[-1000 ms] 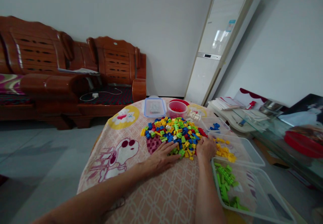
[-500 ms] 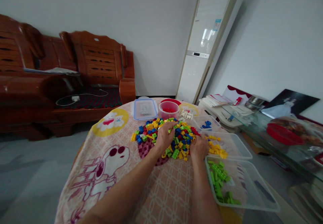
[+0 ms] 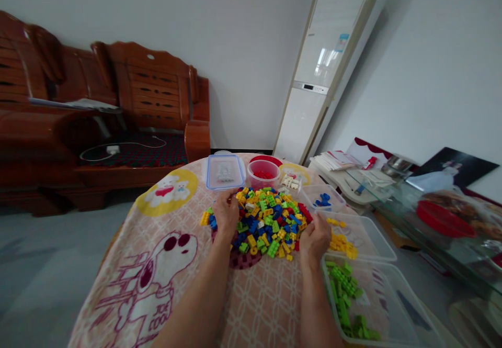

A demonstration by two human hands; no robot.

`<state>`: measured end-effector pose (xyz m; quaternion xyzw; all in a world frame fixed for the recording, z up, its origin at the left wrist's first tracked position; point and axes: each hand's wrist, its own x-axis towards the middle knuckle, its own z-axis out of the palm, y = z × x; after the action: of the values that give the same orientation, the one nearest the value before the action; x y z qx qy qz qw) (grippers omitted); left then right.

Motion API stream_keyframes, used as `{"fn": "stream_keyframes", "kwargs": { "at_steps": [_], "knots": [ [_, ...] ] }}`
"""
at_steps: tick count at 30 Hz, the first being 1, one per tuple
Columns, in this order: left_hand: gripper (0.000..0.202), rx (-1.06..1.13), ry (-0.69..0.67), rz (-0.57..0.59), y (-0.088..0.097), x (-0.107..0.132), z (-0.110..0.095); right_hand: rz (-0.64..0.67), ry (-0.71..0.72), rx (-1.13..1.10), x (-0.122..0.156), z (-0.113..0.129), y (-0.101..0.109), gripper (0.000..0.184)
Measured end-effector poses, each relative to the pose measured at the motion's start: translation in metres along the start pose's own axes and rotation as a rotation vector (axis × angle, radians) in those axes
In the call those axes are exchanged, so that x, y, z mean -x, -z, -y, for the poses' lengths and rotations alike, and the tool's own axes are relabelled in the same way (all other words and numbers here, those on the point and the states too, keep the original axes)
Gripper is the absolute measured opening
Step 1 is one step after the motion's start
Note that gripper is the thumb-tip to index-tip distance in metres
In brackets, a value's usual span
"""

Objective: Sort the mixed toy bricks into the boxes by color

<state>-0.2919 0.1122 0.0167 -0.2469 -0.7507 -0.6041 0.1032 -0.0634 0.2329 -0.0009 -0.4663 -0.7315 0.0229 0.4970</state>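
Grip, both: can't tell | left hand point(image 3: 226, 214), right hand point(image 3: 316, 237) edging brick pile point(image 3: 267, 223) | open tablecloth point(image 3: 266, 303) between forearms point(image 3: 202, 290)

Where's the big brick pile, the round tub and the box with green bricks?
Brick pile point(image 3: 263, 223): head view, its middle.
Round tub point(image 3: 262, 183): head view, its front wall.
Box with green bricks point(image 3: 392, 314): head view, its bare floor.

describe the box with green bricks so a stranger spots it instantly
Find the pale pink patterned tablecloth. Right of the person's right forearm, at the cloth's right edge, sits a clear rectangular plastic box. The similar clear box just beyond holds yellow bricks; here, the green bricks are the only ones inside.
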Motion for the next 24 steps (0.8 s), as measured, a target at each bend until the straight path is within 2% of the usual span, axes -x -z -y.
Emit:
{"fn": "stream_keyframes", "kwargs": {
  "at_steps": [3, 5, 9, 11, 14, 17, 20, 24],
  "knots": [
    [0.037, 0.019, 0.015, 0.017, -0.001, -0.001, 0.004, -0.028, -0.020, -0.042, -0.012, 0.009, -0.002, 0.042],
    [0.036, 0.028, 0.019, 0.033, -0.003, -0.001, 0.006, 0.010, -0.061, -0.028, -0.025, 0.017, -0.001, 0.041],
    [0.035, 0.038, 0.029, 0.052, -0.005, 0.001, 0.008, 0.276, -0.101, 0.086, -0.053, 0.032, 0.010, 0.029],
    [0.035, 0.036, 0.049, 0.064, -0.005, 0.002, 0.007, 0.364, -0.100, 0.156, -0.061, 0.035, 0.019, 0.024],
    [0.034, 0.034, 0.086, 0.077, -0.005, 0.001, 0.005, 0.514, -0.089, 0.218, -0.065, 0.035, 0.028, 0.021],
    [0.035, 0.035, 0.099, 0.067, -0.006, 0.000, 0.004, 0.677, -0.067, 0.212, -0.062, 0.034, 0.029, 0.015],
    [0.034, 0.048, 0.097, 0.063, -0.007, 0.000, 0.004, 0.694, -0.071, 0.193, -0.058, 0.033, 0.023, 0.008],
    [0.035, 0.073, 0.114, 0.067, -0.009, -0.001, 0.006, 0.657, -0.077, 0.153, -0.055, 0.031, 0.017, 0.022]
  ]
}}
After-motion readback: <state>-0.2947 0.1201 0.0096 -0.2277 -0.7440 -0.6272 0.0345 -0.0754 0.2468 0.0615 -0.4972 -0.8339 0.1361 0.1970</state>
